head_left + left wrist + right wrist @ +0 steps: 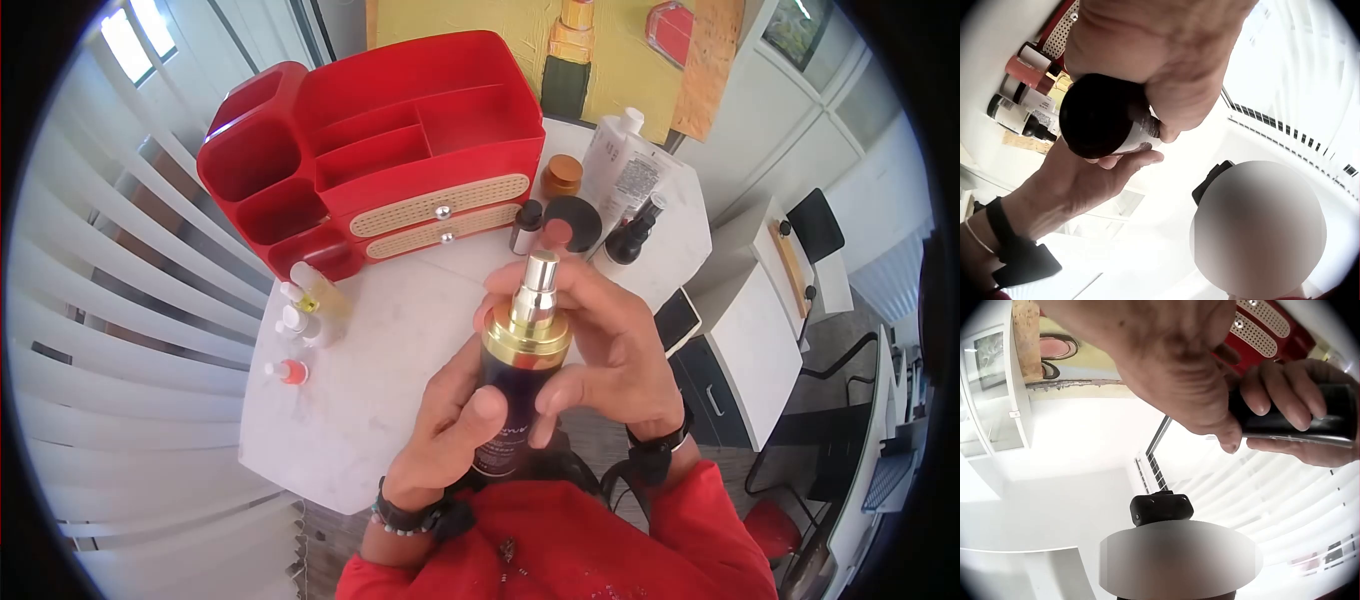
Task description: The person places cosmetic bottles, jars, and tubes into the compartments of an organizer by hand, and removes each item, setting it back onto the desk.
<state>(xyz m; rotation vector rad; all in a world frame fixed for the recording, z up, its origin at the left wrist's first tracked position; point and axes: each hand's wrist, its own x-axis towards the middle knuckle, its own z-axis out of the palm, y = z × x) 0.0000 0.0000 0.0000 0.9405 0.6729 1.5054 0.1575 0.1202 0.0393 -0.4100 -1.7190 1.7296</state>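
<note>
In front of my body, over the near edge of the table, both hands hold a dark pump bottle upright. It has a broad gold collar and a shiny metallic top; white lettering runs down its front. My left hand grips the lower body, thumb against the front. The right hand is curled round the upper part, its thumb close below the collar and its fingers behind the top. From underneath, the left wrist view shows the bottle's dark round base. In the right wrist view, left fingers wrap the dark side.
A red organizer with two woven-front drawers stands at the back of the white table. Several small bottles are on the left. Behind the right hand are a brown-capped jar, a white bottle and a black-topped bottle.
</note>
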